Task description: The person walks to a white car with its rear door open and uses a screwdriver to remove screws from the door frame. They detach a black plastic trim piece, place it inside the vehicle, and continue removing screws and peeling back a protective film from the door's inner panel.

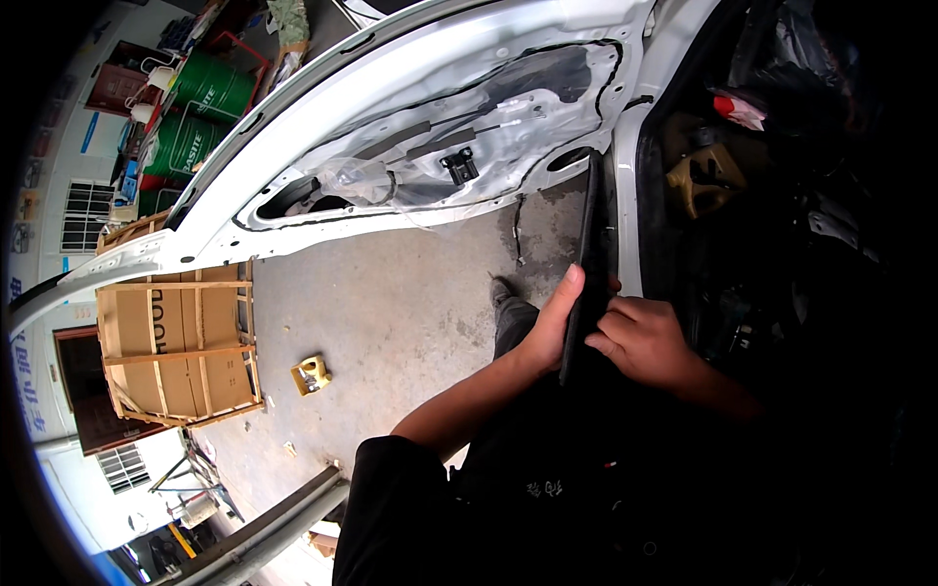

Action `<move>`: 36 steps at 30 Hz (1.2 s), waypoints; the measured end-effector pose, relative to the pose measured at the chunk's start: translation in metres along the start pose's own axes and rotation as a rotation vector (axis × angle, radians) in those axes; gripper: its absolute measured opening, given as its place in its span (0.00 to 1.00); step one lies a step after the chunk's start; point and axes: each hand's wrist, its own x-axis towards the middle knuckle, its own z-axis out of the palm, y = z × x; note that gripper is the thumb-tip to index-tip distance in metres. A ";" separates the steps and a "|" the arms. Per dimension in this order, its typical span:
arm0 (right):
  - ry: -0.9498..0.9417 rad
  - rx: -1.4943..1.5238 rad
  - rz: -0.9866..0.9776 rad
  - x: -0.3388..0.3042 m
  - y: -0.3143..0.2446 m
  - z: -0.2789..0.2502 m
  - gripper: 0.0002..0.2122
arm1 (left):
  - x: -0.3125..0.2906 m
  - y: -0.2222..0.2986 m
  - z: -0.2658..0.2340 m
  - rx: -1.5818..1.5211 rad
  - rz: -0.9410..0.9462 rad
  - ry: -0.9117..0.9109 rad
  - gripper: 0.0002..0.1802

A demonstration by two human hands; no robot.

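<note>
"Where's the long, thin black panel (588,225)?"

"Upright between the two hands, its top end beside the lower corner of the white metal car door (322,112). The left hand (552,327) is clamped on its left edge, thumb against it. The right hand (640,337) is curled at the other side; I can't tell whether it grips."

"How much room?"

"To the right, the white painted door sill (626,195) runs close alongside. To the left, grey concrete floor (391,293) spreads from the door toward a wood-slatted cardboard crate (176,352)."

"Containers?"

"A cut-open yellow plastic jug (311,374) on the floor, its contents too small to tell; a gold plastic jug (705,176) in the dark car interior; green metal drums (215,88) beyond the door."

"Anything in the way?"

"A thin black cable (518,234) hangs below the door, near a grey shoe (500,291)."
</note>
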 end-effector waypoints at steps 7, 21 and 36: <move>0.029 0.068 -0.021 0.001 -0.003 -0.007 0.07 | -0.003 0.002 0.002 -0.025 0.007 0.001 0.38; 0.096 0.039 -0.078 -0.006 0.006 0.008 0.08 | 0.000 -0.005 -0.012 -0.005 0.145 0.049 0.44; 0.301 0.172 0.094 -0.023 0.017 0.017 0.05 | 0.027 0.003 0.004 0.000 0.085 0.046 0.40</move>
